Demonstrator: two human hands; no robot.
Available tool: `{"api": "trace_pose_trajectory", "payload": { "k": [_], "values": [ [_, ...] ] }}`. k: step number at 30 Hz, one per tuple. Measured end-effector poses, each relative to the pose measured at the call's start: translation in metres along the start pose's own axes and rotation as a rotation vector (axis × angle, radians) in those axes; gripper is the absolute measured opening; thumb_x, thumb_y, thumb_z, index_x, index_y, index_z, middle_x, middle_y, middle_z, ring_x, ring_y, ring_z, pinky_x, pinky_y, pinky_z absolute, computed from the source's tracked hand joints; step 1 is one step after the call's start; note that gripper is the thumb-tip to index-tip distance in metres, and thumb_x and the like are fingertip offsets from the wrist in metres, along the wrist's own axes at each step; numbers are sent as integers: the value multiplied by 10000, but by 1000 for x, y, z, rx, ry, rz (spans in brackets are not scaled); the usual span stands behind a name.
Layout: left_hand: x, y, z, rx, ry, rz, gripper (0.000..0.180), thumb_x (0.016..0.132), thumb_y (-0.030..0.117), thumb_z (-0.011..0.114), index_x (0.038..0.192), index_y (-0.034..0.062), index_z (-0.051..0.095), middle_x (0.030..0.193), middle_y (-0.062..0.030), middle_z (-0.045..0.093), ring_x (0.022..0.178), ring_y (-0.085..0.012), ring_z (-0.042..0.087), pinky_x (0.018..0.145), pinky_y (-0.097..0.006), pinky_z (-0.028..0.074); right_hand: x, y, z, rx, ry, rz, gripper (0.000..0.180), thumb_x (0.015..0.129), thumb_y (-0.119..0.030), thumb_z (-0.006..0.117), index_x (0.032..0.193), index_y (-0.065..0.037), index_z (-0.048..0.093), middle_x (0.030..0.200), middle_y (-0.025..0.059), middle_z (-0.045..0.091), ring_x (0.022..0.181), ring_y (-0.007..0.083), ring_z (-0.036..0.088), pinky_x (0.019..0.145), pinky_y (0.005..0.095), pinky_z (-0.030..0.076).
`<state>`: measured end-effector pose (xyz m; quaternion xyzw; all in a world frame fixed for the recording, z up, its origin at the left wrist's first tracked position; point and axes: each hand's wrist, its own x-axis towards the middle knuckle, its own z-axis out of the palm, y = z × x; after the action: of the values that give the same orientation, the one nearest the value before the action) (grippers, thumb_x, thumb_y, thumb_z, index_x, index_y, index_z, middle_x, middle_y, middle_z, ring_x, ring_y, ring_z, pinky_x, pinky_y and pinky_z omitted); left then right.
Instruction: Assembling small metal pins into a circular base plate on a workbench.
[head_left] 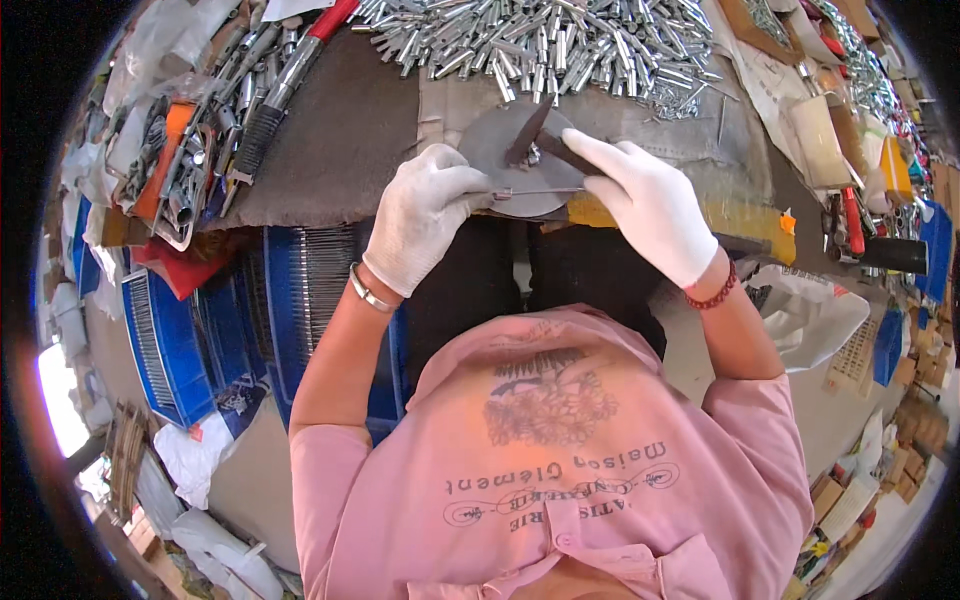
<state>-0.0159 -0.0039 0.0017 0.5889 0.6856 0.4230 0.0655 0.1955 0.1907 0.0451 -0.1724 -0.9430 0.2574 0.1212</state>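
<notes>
The bench [350, 130] is covered w/ dark, worn matting, yellow along part of the front edge. Below it, by the L leg, a blue bin [284, 320] is packed w/ long metal rods [325, 285]; further L, a second blue tub [186, 350] is filled w/ similar ones. Small metal bits are held in a cardboard box [744, 36], top R. A big heap of metal tubes [560, 45] is cut off by the top edge. The disc [490, 140] is placed at the bench's front edge, its middle hidden by dark strips [530, 130]. Across it a thin pin [545, 190] is set, L end pinched by the gloved L hand [425, 205]. By the pin's other end the gloved R hand [650, 205] is held, well apart from the L; its grip can't be told, fingertips being unclear. Assorted tools [178, 130] are crowded at far L, partly covered by a plastic bag [160, 50].
</notes>
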Motion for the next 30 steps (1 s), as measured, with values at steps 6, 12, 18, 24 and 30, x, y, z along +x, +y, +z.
{"api": "trace_pose_trajectory", "payload": {
  "k": [6,12,18,24,30],
  "values": [
    [-4,0,1,-93,42,-16,169,783,44,847,945,74,805,893,-108,676,852,-319,688,757,-414,557,-10,-21,15,-180,56,-124,235,834,-227,843,954,-112,676,921,97,628,902,324,676,780,432,552],
    [-20,23,15,134,297,-156,272,804,3,826,1073,41,802,949,-139,720,866,-308,703,766,-380,563,-28,-31,30,370,-267,205,181,903,-114,752,1071,-61,711,884,146,715,763,301,707,723,390,558],
    [-37,62,36,-511,210,-897,568,1011,-19,659,1560,21,520,888,-45,733,678,-64,601,623,-233,510,-32,-48,37,730,-407,426,217,938,-83,692,1146,-22,701,807,12,661,699,89,577,657,275,499],
    [-42,64,25,-731,275,-967,623,974,45,735,1540,5,478,930,-56,745,694,-55,608,587,-213,478,-36,-60,57,588,-326,261,236,915,-118,735,1139,-52,696,838,170,699,757,315,705,715,384,563],
    [-71,49,-19,-788,553,-925,548,939,58,743,1446,11,539,927,-63,743,658,-48,553,554,-208,426,-20,-56,34,598,-185,196,435,942,2,706,1374,-45,677,875,37,679,747,107,619,704,279,528]
  ]
}}
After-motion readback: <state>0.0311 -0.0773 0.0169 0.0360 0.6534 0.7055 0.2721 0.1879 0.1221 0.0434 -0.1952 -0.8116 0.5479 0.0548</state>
